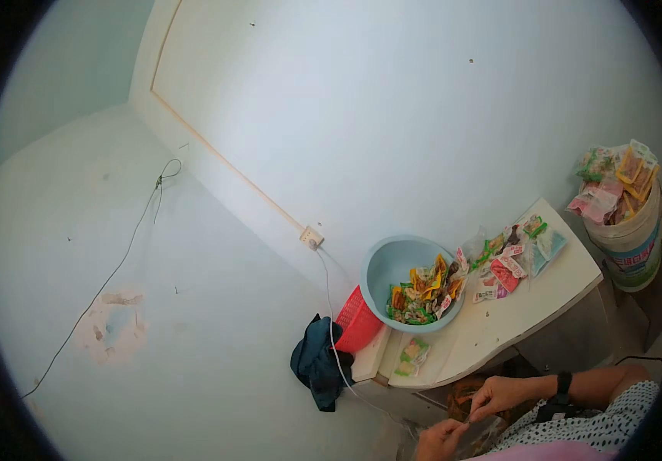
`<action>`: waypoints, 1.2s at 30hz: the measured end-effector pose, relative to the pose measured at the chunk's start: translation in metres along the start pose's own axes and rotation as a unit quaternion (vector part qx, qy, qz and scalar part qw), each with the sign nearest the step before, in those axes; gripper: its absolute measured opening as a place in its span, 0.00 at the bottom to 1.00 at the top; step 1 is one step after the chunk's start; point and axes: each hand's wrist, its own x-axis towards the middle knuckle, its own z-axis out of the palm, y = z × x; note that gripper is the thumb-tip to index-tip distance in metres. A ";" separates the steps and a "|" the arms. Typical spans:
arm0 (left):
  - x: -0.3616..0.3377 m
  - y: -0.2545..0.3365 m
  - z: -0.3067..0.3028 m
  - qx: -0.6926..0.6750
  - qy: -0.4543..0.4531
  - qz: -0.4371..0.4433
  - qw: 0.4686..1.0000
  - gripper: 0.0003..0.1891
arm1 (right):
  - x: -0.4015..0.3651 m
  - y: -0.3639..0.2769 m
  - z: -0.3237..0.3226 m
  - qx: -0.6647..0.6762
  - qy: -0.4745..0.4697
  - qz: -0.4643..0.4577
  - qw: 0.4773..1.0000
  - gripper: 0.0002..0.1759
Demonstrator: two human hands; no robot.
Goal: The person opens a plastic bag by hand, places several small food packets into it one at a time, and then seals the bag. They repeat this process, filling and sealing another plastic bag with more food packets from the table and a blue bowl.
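Note:
My right hand [505, 395], with a dark band on its wrist, comes in from the right, its fingers pinched together. My left hand [440, 441] is at the bottom edge, also pinched, its fingertips meeting those of the right. Between them is something small and thin that I cannot make out. Clear plastic [485, 435] shows just below the fingers, partly hidden. Behind the right hand, under the table edge, lies something brown and orange [462, 393], mostly covered. Nearest on the table is a small green-and-clear snack packet [412, 356].
On the cream table [454, 355] stands a light blue basin [381, 265] of colourful packets, with more packets [506, 269] beside it. A red basket [358, 319] and dark cloth [319, 365] are left. A packet-filled bucket [632, 250] stands right. A white cord [332, 323] hangs from a wall socket [312, 237].

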 end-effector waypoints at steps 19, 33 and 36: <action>-0.001 0.066 -0.040 -0.210 -0.010 -0.168 0.963 0.10 | 0.017 -0.017 0.010 0.045 -0.012 0.037 0.998 0.09; -0.042 0.031 -0.078 -0.199 0.006 -0.249 0.948 0.12 | 0.020 -0.037 0.003 0.042 0.026 0.210 0.976 0.10; -0.047 0.025 -0.085 -0.260 -0.016 -0.267 0.928 0.11 | 0.023 -0.036 0.006 0.063 0.023 0.217 0.974 0.10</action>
